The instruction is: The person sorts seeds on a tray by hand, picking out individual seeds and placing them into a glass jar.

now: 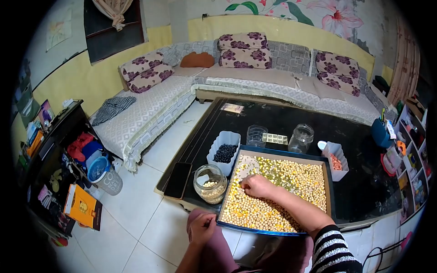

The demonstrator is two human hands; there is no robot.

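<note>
A shallow tray [331, 200] with a blue edge holds a spread of pale round beans [268, 214], mixed with yellow and green grains. My right hand [257, 186] rests over the beans in the tray's left half, fingers curled down and pressed together; what they hold is hidden. Near the tray's front left corner, my left hand [202, 228] is above my leg with its fingers drawn together, and anything in them is too small to make out. A glass jar [210, 193] with some beans stands left of the tray.
On the black table [359, 191] are a container of dark beans [217, 157], a container of reddish pieces [342, 167], two clear jars [300, 139] [257, 136], a pill-box-like case [275, 138] and a phone [178, 180]. A sofa [250, 86] stands behind.
</note>
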